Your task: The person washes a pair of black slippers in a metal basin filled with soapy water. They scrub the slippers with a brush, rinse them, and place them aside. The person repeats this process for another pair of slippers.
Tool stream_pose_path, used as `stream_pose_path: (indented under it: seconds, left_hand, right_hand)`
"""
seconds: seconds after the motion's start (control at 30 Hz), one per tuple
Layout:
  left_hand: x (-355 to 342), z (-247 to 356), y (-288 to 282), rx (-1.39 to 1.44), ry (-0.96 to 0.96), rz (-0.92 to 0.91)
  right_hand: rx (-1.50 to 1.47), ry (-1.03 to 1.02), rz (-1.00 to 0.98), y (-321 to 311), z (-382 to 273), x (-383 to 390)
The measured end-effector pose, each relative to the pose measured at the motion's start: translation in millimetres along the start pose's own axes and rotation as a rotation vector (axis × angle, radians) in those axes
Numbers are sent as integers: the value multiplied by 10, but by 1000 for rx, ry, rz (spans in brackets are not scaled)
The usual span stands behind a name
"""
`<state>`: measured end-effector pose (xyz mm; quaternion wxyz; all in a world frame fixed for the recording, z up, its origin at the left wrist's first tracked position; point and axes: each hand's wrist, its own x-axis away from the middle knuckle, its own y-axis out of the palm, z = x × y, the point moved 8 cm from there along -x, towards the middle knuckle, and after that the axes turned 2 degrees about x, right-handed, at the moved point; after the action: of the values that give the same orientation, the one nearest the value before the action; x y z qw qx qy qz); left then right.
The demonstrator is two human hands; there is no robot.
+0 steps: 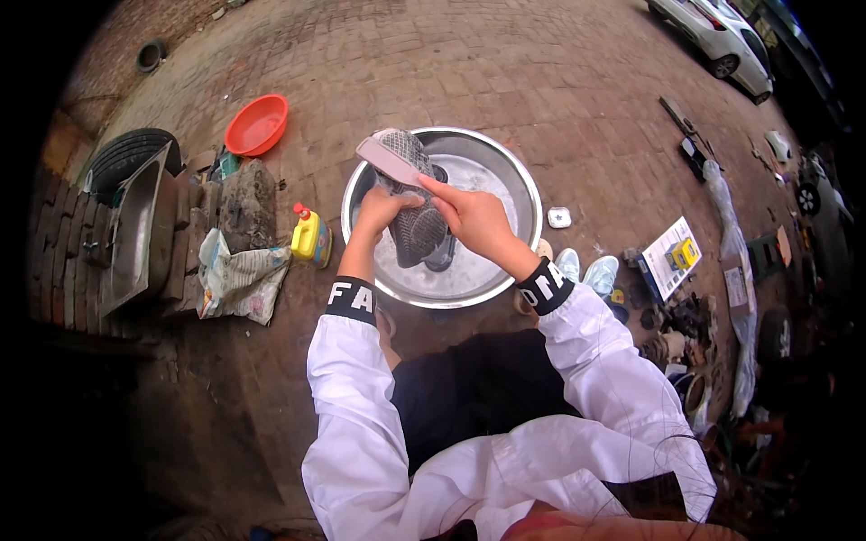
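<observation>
My left hand is closed around a grey mesh shoe, holding it tilted above a wide metal basin. In my right hand is a pink scrub brush, laid against the upper end of the shoe; the shoe hides its bristles. Whitish, cloudy water stands in the basin. Under the shoe a dark object shows in the water, mostly covered, and I cannot make out its kind.
Left of the basin are a yellow bottle with a red cap, a crumpled sack, a metal sink and an orange-red basin. On the right stand pale blue sneakers, a small white container and assorted clutter. A white car is parked beyond.
</observation>
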<state>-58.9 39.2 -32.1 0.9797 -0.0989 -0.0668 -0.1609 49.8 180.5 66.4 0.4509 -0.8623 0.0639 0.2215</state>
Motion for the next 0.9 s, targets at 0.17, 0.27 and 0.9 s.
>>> stream_pose_path:
  seconds: [0.17, 0.27, 0.9]
  left_hand:
    - [15, 86, 13, -195, -32, -23]
    - [130, 234, 154, -347, 34, 40]
    - [-37, -72, -146, -205, 35, 64]
  right_hand:
    - [94, 21, 74, -51, -37, -58]
    - [-64, 189, 122, -131, 258, -187]
    - [14, 66, -4, 5, -108, 89]
